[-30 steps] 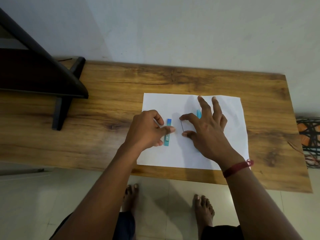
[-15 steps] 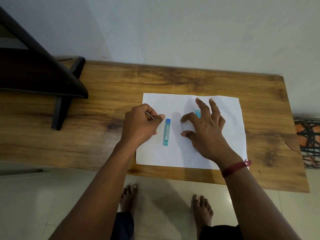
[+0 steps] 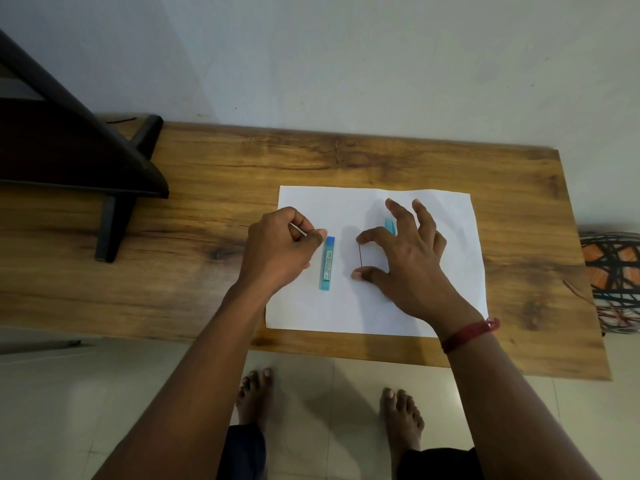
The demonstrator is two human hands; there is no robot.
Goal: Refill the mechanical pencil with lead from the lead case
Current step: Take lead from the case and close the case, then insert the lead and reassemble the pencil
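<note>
Right hand (image 3: 412,268) thumb and forefinger bracket lead stick (image 3: 361,255) mid-frame, unpinched; roll up gently. Left hand (image 3: 280,251) pinches thin silvery piece, identity unclear; lead case (image 3: 327,263) between hands

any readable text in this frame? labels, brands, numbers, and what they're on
None legible.
lead case: a pale label strip with small print runs along it, too small and blurred to read.
sheet of paper: blank, no writing visible.
Nothing printed shows on the table or the blue item behind the right hand.
</note>
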